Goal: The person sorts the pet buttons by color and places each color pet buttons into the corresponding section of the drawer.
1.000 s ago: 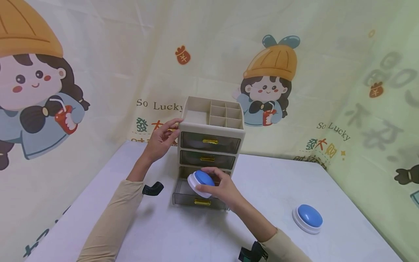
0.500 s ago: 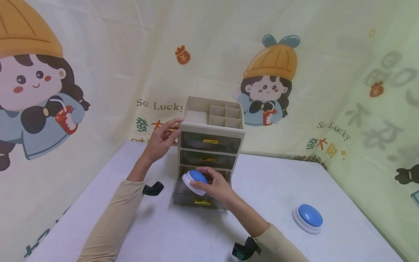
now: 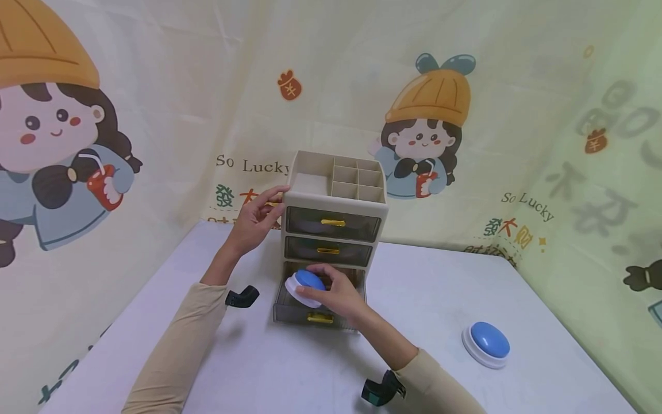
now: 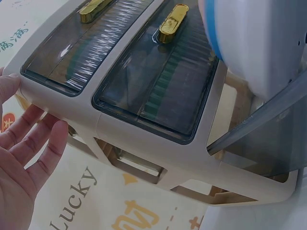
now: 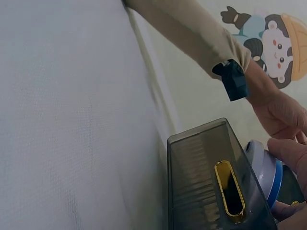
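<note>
A beige desktop drawer unit (image 3: pixel 335 200) stands on the table, its bottom smoky drawer (image 3: pixel 295 314) pulled out. My right hand (image 3: pixel 338 292) grips a blue-and-white push button (image 3: pixel 309 280) by its edge, tilted over that drawer. In the left wrist view the button's white underside (image 4: pixel 261 52) looms above the drawer opening. The right wrist view shows the button (image 5: pixel 264 167) just behind the drawer's front with its gold handle (image 5: pixel 230 189). My left hand (image 3: pixel 254 223) rests on the unit's upper left side, its fingers extended and touching the side edge.
A second blue-and-white button (image 3: pixel 487 344) lies on the white table (image 3: pixel 414 322) at the right. Two upper drawers with gold handles (image 3: pixel 333 223) are closed. The unit's top has open compartments (image 3: pixel 357 179). A printed cloth (image 3: pixel 331 75) hangs behind.
My right hand has carried the button left, further over the open drawer, and slightly lowered its tilt. The left hand stays against the unit.
</note>
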{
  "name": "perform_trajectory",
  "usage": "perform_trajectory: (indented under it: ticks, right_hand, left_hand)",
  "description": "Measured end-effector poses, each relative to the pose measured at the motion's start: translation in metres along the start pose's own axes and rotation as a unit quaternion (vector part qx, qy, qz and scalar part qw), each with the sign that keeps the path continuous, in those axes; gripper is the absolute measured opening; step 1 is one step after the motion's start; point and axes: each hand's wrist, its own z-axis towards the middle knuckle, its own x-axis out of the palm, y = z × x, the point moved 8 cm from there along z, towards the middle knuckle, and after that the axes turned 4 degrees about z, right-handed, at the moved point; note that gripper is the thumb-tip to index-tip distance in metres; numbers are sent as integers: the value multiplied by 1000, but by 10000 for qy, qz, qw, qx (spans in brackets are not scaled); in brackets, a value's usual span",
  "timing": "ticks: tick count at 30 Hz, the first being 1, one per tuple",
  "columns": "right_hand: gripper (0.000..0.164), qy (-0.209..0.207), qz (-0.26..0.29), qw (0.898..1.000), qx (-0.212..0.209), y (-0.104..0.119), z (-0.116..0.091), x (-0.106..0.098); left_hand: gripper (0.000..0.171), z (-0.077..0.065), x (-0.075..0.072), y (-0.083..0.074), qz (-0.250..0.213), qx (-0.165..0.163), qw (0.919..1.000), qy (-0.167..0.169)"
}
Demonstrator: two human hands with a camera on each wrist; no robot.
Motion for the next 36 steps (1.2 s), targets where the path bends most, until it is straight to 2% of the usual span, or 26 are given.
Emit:
perform_trajectory:
  ticks: [9,13,15,19,23,26,28,31,36]
  right_hand:
    - [53,-88,144,9997,-153,-2,-2,-3]
    - [46,-187,31,9988,-441,1,-5,-3]
    - [44,-264,-135,9968,-742,5,-7,-4]
    - [40,-416,-754,9851,-1492,18,-17,-2]
    - [37,-519,-1346,9650,-2190,30,-28,2]
    - [34,-585,-1631,9512,-2551,35,-34,4]
    - [34,-609,-1748,9446,-2710,37,-37,4]
    - [34,-613,-1818,9406,-2799,36,-40,3]
    - [33,-641,-1929,9398,-2747,33,-45,-1]
  left_hand:
    - [45,0,0,1,20,-45,10000,2]
    - [45,0,0,0,11,-51,10000,-3]
    - [45,0,0,0,1,-50,10000,0]
    - [45,-1,0,-1,-6,-37,10000,4]
    - [45,0,0,-2,-31,-38,10000,4]
    - [44,0,0,-2,-45,-47,10000,9]
    - [44,0,1,-3,-34,-46,10000,11]
    - [44,0,0,-3,-23,-33,10000,3]
    - [44,-1,0,-1,-21,-23,10000,-8]
